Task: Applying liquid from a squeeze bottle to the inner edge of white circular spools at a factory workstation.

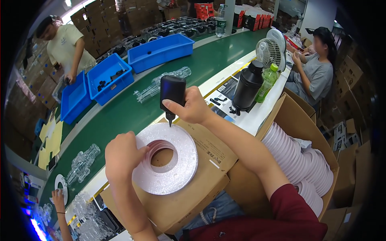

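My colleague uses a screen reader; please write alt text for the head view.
A person's right hand holds a black bottle nozzle-down over a stack of white rings on a cardboard box; the left hand grips the stack. Beyond are blue bins and a green surface with clear plastic parts; at right, a carton holds similar rings.

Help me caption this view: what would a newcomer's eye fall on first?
Probably the glossy white ring stack at the centre, on a cardboard box, with the left hand gripping its left side. Just above, the right hand holds a black bottle nozzle-down at the stack's far edge. Then come the bright blue bins along the green surface at upper left, and the open carton of white rings at lower right.
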The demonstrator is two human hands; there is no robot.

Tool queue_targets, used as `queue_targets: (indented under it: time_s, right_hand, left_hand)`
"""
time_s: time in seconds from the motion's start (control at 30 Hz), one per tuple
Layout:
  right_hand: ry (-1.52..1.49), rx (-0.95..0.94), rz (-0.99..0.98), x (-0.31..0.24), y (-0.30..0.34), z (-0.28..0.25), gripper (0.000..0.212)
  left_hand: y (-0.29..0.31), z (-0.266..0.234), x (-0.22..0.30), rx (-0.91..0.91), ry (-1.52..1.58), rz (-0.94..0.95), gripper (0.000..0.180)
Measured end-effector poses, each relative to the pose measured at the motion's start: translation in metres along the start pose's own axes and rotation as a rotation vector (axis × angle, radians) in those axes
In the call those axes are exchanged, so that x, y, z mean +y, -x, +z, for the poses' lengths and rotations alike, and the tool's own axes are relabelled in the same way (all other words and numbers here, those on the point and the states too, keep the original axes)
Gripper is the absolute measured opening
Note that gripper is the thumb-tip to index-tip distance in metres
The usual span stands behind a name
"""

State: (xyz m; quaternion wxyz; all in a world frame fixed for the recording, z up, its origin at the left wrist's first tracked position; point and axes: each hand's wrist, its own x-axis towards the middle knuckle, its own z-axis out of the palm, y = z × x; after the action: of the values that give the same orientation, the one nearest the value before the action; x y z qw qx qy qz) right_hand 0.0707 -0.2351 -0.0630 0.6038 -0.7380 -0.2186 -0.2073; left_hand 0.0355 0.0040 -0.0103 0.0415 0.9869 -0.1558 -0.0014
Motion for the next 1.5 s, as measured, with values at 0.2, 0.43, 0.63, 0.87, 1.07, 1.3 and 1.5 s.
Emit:
queue_targets:
  time_s: [0.2, 0.43, 0.63, 0.87, 1.07, 1.3, 1.5]
  right_hand:
    - [0.024, 0.03, -0.01, -0.003, -0.001, -0.003, 0.02]
    - [-0.062, 0.006, 0.013, 0.0, -0.003, -0.011, 0.022]
    - [-0.038, -0.082, 0.007, -0.005, -0.005, -0.015, 0.02]
    - [-0.011, -0.078, -0.035, -0.003, -0.005, -0.013, 0.025]
    - [0.029, -0.084, -0.054, -0.005, -0.006, -0.014, 0.024]
    - [0.044, -0.138, -0.065, -0.008, -0.005, -0.016, 0.016]
    - [0.09, -0.143, -0.068, 0.0, -0.005, -0.016, 0.017]
  left_hand:
    - [0.001, 0.0, -0.004, 0.046, -0.001, 0.036, 0.038]
    - [0.001, -0.006, -0.005, 0.01, 0.05, -0.018, 0.039]
    - [0.001, -0.009, -0.007, 0.003, 0.053, -0.043, 0.04]
    - [0.002, -0.009, -0.007, 0.008, 0.072, -0.038, 0.039]
    - [0.001, -0.009, -0.004, -0.007, 0.067, -0.026, 0.038]
    - [0.001, -0.008, -0.004, 0.002, 0.049, -0.022, 0.038]
    - [0.0, -0.021, 0.008, -0.173, 0.035, -0.146, 0.053]
